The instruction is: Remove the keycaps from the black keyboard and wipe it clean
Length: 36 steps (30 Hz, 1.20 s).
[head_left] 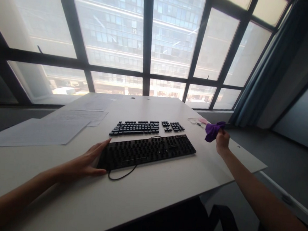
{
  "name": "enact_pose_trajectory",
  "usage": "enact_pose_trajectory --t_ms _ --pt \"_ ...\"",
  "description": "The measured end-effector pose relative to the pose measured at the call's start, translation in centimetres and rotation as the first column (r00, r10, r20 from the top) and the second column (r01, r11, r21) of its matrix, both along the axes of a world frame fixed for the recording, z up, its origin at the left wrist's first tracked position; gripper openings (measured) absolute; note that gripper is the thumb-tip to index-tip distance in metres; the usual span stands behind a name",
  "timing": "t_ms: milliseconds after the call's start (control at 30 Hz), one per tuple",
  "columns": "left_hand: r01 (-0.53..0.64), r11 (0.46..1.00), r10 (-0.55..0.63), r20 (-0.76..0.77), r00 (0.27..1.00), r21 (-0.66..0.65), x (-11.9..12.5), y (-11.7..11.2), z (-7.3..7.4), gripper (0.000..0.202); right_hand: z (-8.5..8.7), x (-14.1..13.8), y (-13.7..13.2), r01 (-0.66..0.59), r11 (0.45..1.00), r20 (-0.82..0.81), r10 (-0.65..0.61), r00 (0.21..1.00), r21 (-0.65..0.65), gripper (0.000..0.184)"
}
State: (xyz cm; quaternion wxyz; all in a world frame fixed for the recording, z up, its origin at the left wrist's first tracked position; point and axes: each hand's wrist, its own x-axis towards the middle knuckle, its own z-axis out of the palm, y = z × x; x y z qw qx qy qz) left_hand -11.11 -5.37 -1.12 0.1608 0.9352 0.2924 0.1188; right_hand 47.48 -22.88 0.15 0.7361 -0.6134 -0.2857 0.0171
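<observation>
A black keyboard with its keycaps off lies on the white table, slightly slanted. My left hand grips its left end, the thumb at the near edge and the fingers at the far edge. Behind it, the removed keycaps are laid out in keyboard order, with a smaller group of keycaps to their right. To the right of the keyboard, my right hand is closed on a crumpled purple cloth, held near the table's right edge.
Printed paper sheets cover the table's left side. A black cable loops out in front of the keyboard. Small items, one of them pink, lie beyond the cloth. A chair armrest stands below the table edge.
</observation>
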Motion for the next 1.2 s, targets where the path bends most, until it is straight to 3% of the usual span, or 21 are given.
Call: enact_pose_trajectory --t_ms 100,233,333,400,467,633,767,900,1000,1100,1200 --pt "-0.004 1.0 0.003 0.041 0.999 0.025 0.0 0.3 -0.4 0.111 2.3 1.5 -0.9 0.194 0.964 0.241 -0.147 0.959 -0.181 0.023" --pt "-0.025 0.999 0.019 0.145 0.989 0.041 0.3 0.0 -1.0 0.111 3.3 2.4 -1.1 0.333 0.838 0.443 -0.124 0.888 -0.432 0.037" --pt "-0.105 0.994 0.087 0.312 0.946 0.04 0.9 -0.8 -1.3 0.11 1.5 2.3 0.1 0.365 0.69 0.483 -0.026 0.875 -0.625 0.042" --pt "-0.129 0.991 0.113 0.364 0.924 0.019 1.2 -1.2 -1.3 0.109 -0.4 2.2 1.2 0.348 0.573 0.452 0.045 0.891 -0.742 0.043" --pt "-0.137 0.991 0.126 0.403 0.906 -0.002 1.7 -1.6 -1.4 0.107 -2.2 2.2 2.3 0.333 0.489 0.436 0.11 0.893 -0.806 0.047" --pt "-0.186 0.981 0.188 0.53 0.827 -0.059 2.6 -2.1 -1.8 0.105 -4.6 2.8 3.6 0.34 0.371 0.432 0.202 0.879 -0.864 0.06" --pt "-0.155 0.985 0.17 0.436 0.884 -0.071 2.1 -1.5 -2.3 0.107 -5.4 3.3 3.8 0.365 0.295 0.428 0.187 0.884 -0.883 0.073" --pt "-0.115 0.993 0.121 0.309 0.943 -0.036 0.7 -0.3 -2.4 0.111 -6.2 3.4 4.0 0.406 0.253 0.451 0.152 0.88 -0.878 0.08" --pt "-0.058 0.997 0.066 0.191 0.979 -0.045 -0.2 0.3 -2.0 0.116 -6.5 3.5 3.9 0.42 0.269 0.464 0.127 0.877 -0.867 0.081" --pt "-0.059 0.996 0.067 0.139 0.988 -0.06 -0.2 0.0 -1.5 0.113 -6.7 3.7 3.7 0.432 0.316 0.484 0.107 0.868 -0.845 0.081" --pt "-0.119 0.991 0.127 0.155 0.98 -0.058 0.3 -0.7 -1.0 0.112 -6.5 3.7 3.4 0.475 0.41 0.553 0.089 0.829 -0.778 0.078"
